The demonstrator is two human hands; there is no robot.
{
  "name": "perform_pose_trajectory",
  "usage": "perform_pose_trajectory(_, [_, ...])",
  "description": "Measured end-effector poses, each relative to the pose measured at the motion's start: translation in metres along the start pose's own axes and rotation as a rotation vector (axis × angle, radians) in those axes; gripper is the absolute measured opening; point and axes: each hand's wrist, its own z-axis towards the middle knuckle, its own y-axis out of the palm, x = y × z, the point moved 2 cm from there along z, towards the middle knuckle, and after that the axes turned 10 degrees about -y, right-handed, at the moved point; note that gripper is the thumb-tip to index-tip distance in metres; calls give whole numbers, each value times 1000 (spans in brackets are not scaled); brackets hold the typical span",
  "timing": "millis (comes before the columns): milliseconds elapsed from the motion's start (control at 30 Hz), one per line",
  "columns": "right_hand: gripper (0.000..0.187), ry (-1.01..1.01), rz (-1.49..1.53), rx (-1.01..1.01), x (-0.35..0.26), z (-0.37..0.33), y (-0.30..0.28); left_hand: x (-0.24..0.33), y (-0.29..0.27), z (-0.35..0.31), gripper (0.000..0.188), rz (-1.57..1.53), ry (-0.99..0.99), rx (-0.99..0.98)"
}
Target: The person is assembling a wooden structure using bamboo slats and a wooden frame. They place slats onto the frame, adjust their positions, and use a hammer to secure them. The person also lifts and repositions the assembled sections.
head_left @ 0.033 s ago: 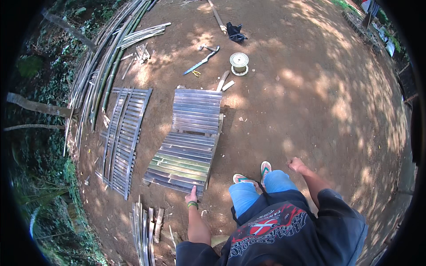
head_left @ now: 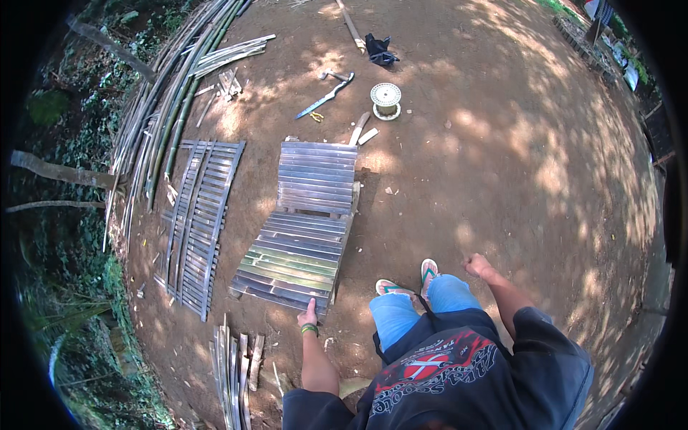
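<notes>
A slatted bamboo chair [head_left: 290, 254] stands on the ground to my left, in two slatted sections with a gap between them. Most slats are dark, with a few greenish ones toward the near end. My left hand [head_left: 308, 313] grips the chair's nearest edge, thumb on top and the other fingers hidden underneath. A green and yellow band circles that wrist. Out to the right, away from the chair, my right hand [head_left: 475, 265] is closed in a loose fist over the dirt. Nothing shows in it.
Left of the chair lies another slatted bamboo panel [head_left: 193, 229]. Bamboo poles [head_left: 154, 115] line the far left. Beyond the chair are a hammer [head_left: 337, 74], a blue-bladed saw [head_left: 315, 106], yellow-handled pliers [head_left: 317, 117], a white spool [head_left: 386, 100] and a black bag [head_left: 380, 50]. Strips [head_left: 233, 373] lie near left.
</notes>
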Motion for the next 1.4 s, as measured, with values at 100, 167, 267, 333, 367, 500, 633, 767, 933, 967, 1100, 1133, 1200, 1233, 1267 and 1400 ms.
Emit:
perform_pose_trajectory(100, [29,-46,112,158,17,-4,11,10,8,-7,93,-49,32,-70])
perform_pose_trajectory(167, [27,-48,235,157,15,-2,24,9,8,-8,92,62,27,30])
perform_pose_trajectory(267, [26,-48,183,59,4,2,46,-2,9,-8,91,72,56,145])
perform_pose_trajectory(333, [29,-94,179,-24,-2,1,61,-6,10,-13,90,51,57,157])
perform_pose_trajectory(367, [29,-98,175,-34,6,1,61,2,21,-23,90,43,52,115])
perform_pose_trajectory(500, [27,-140,146,-69,-4,-7,68,-3,7,-27,85,64,24,180])
perform_pose_trajectory(633, [27,-92,76,-124,-10,0,58,7,9,-34,74,35,16,183])
perform_pose_trajectory(767, [27,-114,80,-119,-47,20,63,16,7,-34,66,-31,103,195])
perform_pose_trajectory(933, [26,-188,211,-76,-109,56,96,3,3,-11,65,-65,92,110])
perform_pose_trajectory(967, [28,-147,106,-130,-128,60,103,-3,3,-6,65,-62,75,110])
perform_pose_trajectory(1100, [39,-177,-327,-310,-183,87,116,-3,12,1,68,-86,93,22])
perform_pose_trajectory(1133, [41,-176,-382,-337,-190,97,117,-1,14,-12,69,-66,73,4])
perform_pose_trajectory(1200, [43,-198,-488,-397,-225,127,121,12,8,-23,71,-119,71,78])
perform_pose_trajectory(1233, [46,-221,-519,-369,-244,142,121,8,6,-25,74,-253,137,103])
perform_pose_trajectory(1267, [47,-266,-495,-303,-267,165,118,9,7,-27,77,-389,202,129])
perform_pose_trajectory(1400, [57,-379,-430,-116,-339,260,85,80,-31,-34,110,-295,95,605])
